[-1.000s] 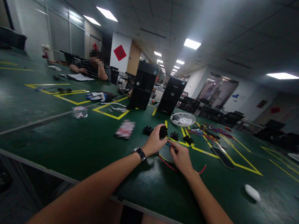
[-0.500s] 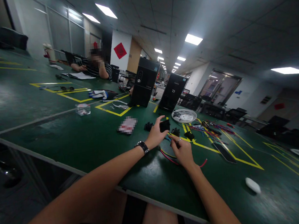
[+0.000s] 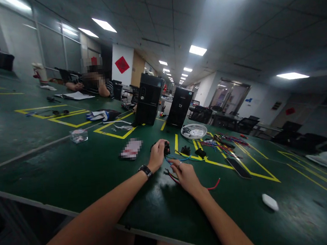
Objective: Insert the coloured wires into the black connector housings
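Observation:
My left hand [image 3: 156,156], with a dark watch on its wrist, is closed around a small black part [image 3: 166,148]; the fingers cover much of it. Just to the right and nearer, my right hand [image 3: 187,176] pinches a thin blue wire [image 3: 170,159] that runs up to the black part. Beneath the right hand lie loose red and black wires, one red wire end [image 3: 217,183] sticking out to its right. Two small black pieces, a spiky one [image 3: 185,150] and a flatter one [image 3: 201,152], rest on the green table [image 3: 105,181] beyond.
Two black computer towers [image 3: 149,101] stand at the back, with a white basket [image 3: 193,131] before them. Coloured wires [image 3: 228,141] and a flat black strip [image 3: 238,168] lie right. A white rounded object [image 3: 270,202] sits nearer. Left is a clear box [image 3: 78,135]; a person [image 3: 91,83] sits beyond.
My left hand has turned the black part, so its broad face no longer shows. The blue wire between the hands is now plainer to see. The whole view has shifted slightly.

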A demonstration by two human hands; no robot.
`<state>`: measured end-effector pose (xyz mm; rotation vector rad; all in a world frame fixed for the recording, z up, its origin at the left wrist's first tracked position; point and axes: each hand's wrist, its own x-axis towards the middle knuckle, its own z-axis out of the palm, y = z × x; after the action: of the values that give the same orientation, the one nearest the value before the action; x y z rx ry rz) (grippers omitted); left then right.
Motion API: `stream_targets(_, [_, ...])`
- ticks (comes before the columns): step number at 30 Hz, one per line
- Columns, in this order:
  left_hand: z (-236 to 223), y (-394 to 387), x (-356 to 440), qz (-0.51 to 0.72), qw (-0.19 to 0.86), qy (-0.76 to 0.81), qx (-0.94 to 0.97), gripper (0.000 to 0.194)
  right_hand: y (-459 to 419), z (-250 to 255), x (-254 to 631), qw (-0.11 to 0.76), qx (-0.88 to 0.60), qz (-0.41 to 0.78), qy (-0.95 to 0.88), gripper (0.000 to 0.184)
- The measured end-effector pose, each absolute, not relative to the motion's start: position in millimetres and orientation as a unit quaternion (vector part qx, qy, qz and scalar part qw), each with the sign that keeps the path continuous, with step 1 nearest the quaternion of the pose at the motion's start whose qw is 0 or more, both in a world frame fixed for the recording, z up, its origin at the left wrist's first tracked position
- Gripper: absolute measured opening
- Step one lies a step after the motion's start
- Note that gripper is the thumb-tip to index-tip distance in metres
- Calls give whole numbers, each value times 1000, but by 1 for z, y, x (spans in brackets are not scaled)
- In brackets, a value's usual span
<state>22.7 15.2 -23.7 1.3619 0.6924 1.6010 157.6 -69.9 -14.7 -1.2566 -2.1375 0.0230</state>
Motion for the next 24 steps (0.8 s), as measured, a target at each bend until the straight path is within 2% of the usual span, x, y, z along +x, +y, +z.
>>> stream_targets(3, [-24,18,32,651,461,263,544,47,-69,-5,173,331,-466,-30,-820,26])
stream_targets(6, [-17,39,33,698,538,273,387,54,-68,-7,186,365,-501,-52,-783,25])
stream_targets(8, [-12,59,21,741,559,295,225,53,-64,-16,189,345,-517,-43,-782,24])
stream_targets(11, [-11,81,-1,742,576,313,137,48,-56,-28,186,297,-527,-18,-796,22])
stream_targets(13, [-15,78,-6,698,617,329,155,47,-50,-31,183,302,-539,-22,-786,22])
stream_targets(16, [-23,54,14,628,663,297,280,44,-45,-29,180,313,-536,-56,-782,25])
stream_targets(20, [-29,21,56,549,698,262,377,47,-49,-23,179,352,-513,-77,-779,61])
stream_targets(21, [-31,15,62,540,699,257,392,47,-51,-22,179,355,-504,-72,-784,63])
stream_targets(24, [-37,6,68,531,676,256,441,49,-53,-19,184,346,-496,-62,-794,53])
